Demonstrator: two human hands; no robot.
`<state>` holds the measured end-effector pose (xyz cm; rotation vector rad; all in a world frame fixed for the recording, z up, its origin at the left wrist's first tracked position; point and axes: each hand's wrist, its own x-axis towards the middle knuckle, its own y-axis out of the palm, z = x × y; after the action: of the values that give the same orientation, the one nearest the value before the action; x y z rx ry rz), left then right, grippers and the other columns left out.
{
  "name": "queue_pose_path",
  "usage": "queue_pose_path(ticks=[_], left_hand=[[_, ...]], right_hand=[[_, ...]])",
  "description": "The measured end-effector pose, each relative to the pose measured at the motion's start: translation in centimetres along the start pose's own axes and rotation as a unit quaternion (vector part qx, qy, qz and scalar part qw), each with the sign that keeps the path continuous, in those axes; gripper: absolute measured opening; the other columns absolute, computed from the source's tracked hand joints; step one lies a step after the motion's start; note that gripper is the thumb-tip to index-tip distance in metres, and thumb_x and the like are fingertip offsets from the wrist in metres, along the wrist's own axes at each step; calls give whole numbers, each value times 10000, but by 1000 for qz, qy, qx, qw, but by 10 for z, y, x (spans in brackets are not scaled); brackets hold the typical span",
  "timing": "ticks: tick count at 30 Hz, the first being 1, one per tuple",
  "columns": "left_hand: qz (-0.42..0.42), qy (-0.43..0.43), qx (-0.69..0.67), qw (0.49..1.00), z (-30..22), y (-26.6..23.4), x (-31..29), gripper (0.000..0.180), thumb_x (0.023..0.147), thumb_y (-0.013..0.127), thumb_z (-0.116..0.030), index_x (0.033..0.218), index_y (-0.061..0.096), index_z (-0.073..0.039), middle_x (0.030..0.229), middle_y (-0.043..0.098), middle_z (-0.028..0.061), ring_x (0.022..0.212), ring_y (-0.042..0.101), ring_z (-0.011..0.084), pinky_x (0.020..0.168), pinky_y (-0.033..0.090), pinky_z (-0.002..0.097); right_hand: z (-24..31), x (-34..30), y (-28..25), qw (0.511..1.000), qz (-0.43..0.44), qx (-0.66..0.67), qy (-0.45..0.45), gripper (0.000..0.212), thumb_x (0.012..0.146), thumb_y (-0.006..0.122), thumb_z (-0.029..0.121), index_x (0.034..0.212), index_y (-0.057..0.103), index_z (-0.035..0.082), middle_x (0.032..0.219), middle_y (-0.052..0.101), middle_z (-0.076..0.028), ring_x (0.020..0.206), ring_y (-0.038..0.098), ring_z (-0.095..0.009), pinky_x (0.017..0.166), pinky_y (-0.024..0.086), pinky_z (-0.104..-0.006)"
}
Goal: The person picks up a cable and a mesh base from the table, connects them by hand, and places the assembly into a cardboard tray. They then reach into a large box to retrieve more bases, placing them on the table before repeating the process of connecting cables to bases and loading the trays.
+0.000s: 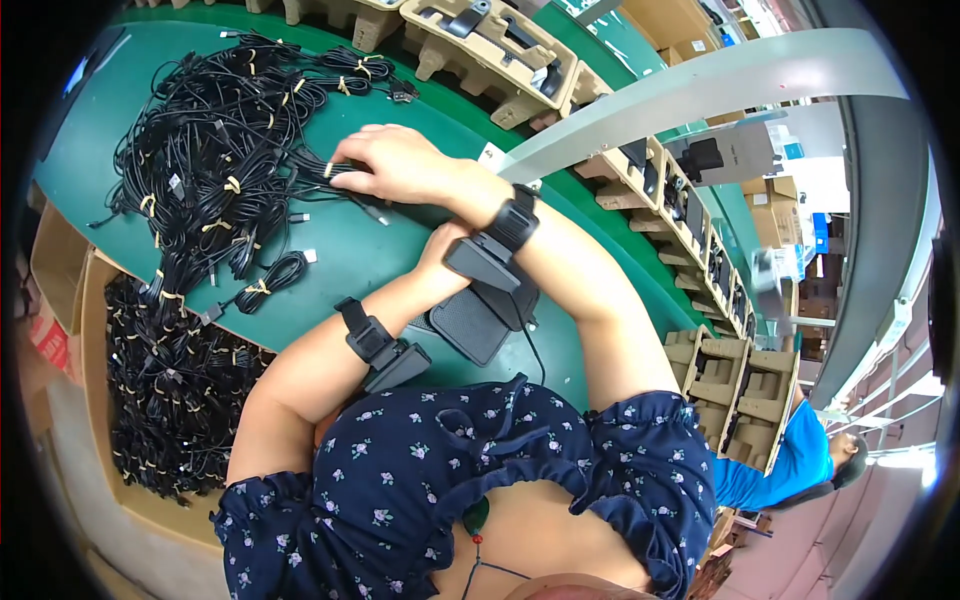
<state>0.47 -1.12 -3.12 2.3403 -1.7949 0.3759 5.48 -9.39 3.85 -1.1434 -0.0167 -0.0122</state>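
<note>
My right hand point(395, 160) reaches across to the pile of black cables point(215, 150). Its fingers and thumb close around a bundled black cable point(318, 168) at the pile's right edge, with a tie by the fingertips. Below it, my left hand point(440, 262) rests close to my right wrist, its fingers hidden behind that forearm and the wrist-worn black device point(483, 262). Flat black pieces with a dotted surface point(470, 328) lie on the green table beside my left hand, a thin cord running from them. Another black device point(375, 345) is strapped to my left wrist.
A cardboard box point(95, 300) full of tied cables stands below the table's left edge. One coiled cable point(265, 285) lies nearest it. Moulded trays point(490, 50) holding black parts line the far side. A metal post point(700, 90) rises at right; a person in blue point(775, 465) is beyond stacked trays point(735, 390).
</note>
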Motion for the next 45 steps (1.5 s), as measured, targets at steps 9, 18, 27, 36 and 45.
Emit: queue_pose_path(ticks=[9, 18, 27, 36, 45], left_hand=[[53, -159, -76, 983, -21, 3, -2, 137, 869, 456, -64, 982, 521, -23, 698, 608, 61, 559, 567, 148, 544, 456, 294], [-45, 135, 52, 988, -58, 3, -12, 223, 770, 629, -47, 984, 569, -44, 766, 627, 87, 578, 585, 193, 546, 471, 289], [-86, 55, 171, 980, -49, -29, 16, 743, 708, 724, -300, 1271, 342, -2, 1090, 532, 137, 1133, 428, 280, 977, 325, 389], [162, -124, -326, 923, -50, -1, 2, 457, 917, 473, -315, 1231, 383, 4, 1149, 491, 92, 1047, 511, 162, 922, 426, 300], [251, -236, -146, 927, -55, -8, 3, 316, 943, 398, -331, 953, 514, -37, 596, 548, 20, 389, 438, 57, 356, 329, 188]], right_hand=[[5, -89, -64, 996, -76, -31, 46, 216, 832, 546, 221, 965, 587, 55, 876, 602, -102, 821, 586, -281, 700, 486, -350], [-6, -188, -83, 975, -76, -139, 154, 243, 824, 566, 207, 1016, 570, 58, 847, 573, -114, 830, 565, -297, 710, 467, -376], [31, -210, -85, 974, -164, 29, 155, 264, 798, 587, 54, 1060, 556, 50, 785, 494, -83, 732, 508, -230, 634, 419, -307], [40, -187, -42, 956, -206, 33, 206, 227, 768, 625, 70, 966, 513, 60, 662, 473, -37, 599, 472, -177, 596, 402, -281], [66, -180, -67, 965, -150, -213, 41, 540, 732, 628, 254, 1218, 473, 77, 1151, 528, -94, 1110, 485, -248, 994, 327, -438]])
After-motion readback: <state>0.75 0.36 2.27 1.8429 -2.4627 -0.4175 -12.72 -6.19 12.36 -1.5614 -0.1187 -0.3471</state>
